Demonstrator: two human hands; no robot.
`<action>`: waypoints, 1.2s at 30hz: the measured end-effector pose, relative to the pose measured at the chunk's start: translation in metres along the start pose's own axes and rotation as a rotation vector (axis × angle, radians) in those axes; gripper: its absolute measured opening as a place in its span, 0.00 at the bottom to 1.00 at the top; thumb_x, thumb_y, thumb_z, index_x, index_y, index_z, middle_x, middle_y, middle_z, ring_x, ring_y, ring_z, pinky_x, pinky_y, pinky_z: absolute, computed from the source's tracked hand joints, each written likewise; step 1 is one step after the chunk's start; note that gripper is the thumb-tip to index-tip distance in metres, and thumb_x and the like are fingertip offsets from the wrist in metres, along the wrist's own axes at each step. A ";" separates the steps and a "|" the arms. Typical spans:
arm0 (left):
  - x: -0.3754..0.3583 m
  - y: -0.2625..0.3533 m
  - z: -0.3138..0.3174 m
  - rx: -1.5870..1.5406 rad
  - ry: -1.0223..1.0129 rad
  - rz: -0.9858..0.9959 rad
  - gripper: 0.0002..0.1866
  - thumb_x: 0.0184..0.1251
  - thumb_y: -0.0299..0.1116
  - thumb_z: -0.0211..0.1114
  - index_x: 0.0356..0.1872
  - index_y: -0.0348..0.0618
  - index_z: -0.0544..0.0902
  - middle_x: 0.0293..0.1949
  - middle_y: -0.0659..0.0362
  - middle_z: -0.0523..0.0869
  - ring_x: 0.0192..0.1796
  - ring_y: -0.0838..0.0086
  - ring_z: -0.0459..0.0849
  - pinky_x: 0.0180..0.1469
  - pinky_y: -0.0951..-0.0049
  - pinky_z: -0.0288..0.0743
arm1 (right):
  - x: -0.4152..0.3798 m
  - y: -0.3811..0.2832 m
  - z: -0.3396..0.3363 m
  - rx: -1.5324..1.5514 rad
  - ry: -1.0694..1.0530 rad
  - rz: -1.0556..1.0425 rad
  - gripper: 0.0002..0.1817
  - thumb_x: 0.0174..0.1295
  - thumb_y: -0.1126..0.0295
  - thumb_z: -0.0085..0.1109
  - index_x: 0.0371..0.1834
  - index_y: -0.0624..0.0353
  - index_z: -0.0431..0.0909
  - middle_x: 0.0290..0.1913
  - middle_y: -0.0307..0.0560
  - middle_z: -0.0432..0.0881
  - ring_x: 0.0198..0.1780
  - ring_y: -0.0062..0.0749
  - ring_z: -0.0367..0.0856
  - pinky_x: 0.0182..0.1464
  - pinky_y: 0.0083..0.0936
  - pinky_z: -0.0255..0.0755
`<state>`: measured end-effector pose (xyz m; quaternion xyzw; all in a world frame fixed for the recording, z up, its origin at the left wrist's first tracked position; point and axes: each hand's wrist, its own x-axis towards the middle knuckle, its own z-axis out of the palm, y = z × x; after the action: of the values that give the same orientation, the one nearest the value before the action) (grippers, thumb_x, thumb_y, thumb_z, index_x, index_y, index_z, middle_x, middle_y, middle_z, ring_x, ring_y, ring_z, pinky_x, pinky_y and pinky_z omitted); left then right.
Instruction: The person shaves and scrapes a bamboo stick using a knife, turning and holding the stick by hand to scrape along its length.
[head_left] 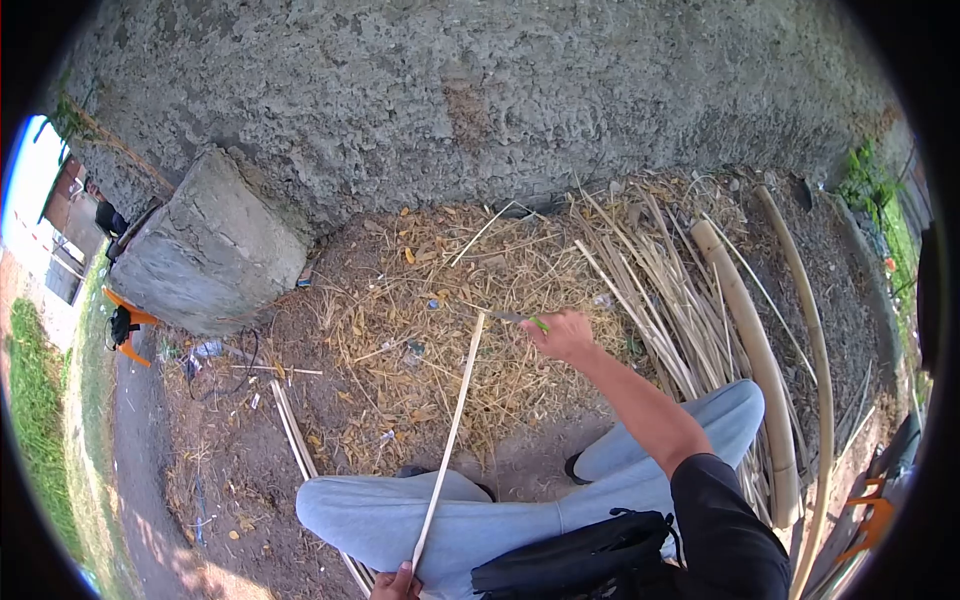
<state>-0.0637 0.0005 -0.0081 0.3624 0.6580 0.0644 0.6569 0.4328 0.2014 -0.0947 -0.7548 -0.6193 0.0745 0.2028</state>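
My right hand (pixel 566 335) is closed around the green handle of a knife (pixel 508 316), its blade pointing left. The blade lies at or very near the far tip of a long pale bamboo strip (pixel 455 425); whether it touches cannot be made out. At the bottom of the view my left hand (pixel 398 583) pinches the near end of that strip, which slants up over my left thigh. Other pale strips (pixel 292 425) lie on the ground to the left, running under my leg.
A pile of split bamboo strips (pixel 650 290) lies to the right, beside thick bamboo poles (pixel 745 350). A rough wall (pixel 400 100) rises ahead, with a concrete block (pixel 215 245) at left. Shavings and dry leaves (pixel 400 330) cover the ground. A black bag (pixel 570 555) rests on my lap.
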 end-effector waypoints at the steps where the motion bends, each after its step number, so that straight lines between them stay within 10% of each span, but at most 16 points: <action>1: 0.001 0.006 0.004 0.039 0.025 0.008 0.25 0.77 0.50 0.47 0.19 0.49 0.72 0.12 0.66 0.64 0.12 0.78 0.60 0.15 0.74 0.51 | 0.000 -0.005 -0.002 -0.002 0.012 -0.003 0.24 0.71 0.46 0.52 0.30 0.54 0.85 0.17 0.44 0.81 0.17 0.42 0.80 0.23 0.39 0.74; 7: 0.010 0.002 0.002 -0.015 0.044 -0.090 0.25 0.78 0.51 0.46 0.21 0.47 0.72 0.12 0.66 0.64 0.12 0.78 0.60 0.15 0.73 0.51 | 0.010 -0.008 0.010 0.066 0.199 0.115 0.27 0.73 0.45 0.49 0.31 0.57 0.85 0.19 0.51 0.82 0.20 0.45 0.82 0.29 0.43 0.77; 10: 0.008 -0.009 -0.002 -0.020 0.064 -0.011 0.25 0.79 0.51 0.45 0.22 0.47 0.72 0.11 0.66 0.64 0.12 0.78 0.60 0.15 0.74 0.51 | 0.031 0.032 0.001 0.249 0.090 0.691 0.30 0.73 0.45 0.49 0.26 0.60 0.83 0.18 0.52 0.80 0.19 0.44 0.79 0.29 0.42 0.75; 17: 0.013 -0.002 -0.012 -0.106 -0.108 -0.195 0.21 0.75 0.43 0.48 0.20 0.46 0.74 0.09 0.64 0.64 0.08 0.78 0.60 0.10 0.77 0.51 | -0.010 -0.032 -0.027 0.681 0.098 0.259 0.32 0.72 0.44 0.51 0.26 0.64 0.84 0.13 0.53 0.74 0.16 0.43 0.74 0.25 0.40 0.70; 32: 0.028 -0.025 -0.027 -0.166 -0.245 -0.196 0.30 0.78 0.54 0.45 0.18 0.47 0.74 0.08 0.65 0.64 0.09 0.77 0.60 0.12 0.76 0.54 | -0.003 -0.031 -0.007 0.212 0.093 -0.162 0.30 0.71 0.42 0.51 0.27 0.57 0.86 0.16 0.48 0.79 0.19 0.40 0.79 0.23 0.37 0.74; 36: 0.040 -0.072 -0.060 0.057 -0.202 0.056 0.24 0.75 0.49 0.48 0.19 0.47 0.75 0.11 0.63 0.69 0.11 0.78 0.62 0.14 0.75 0.54 | 0.014 0.080 0.016 0.193 0.028 0.678 0.30 0.72 0.46 0.52 0.20 0.59 0.82 0.14 0.45 0.76 0.15 0.34 0.70 0.21 0.36 0.67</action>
<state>-0.1419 -0.0061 -0.0735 0.4038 0.5797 0.0269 0.7072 0.5019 0.2065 -0.1393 -0.8959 -0.3207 0.1854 0.2454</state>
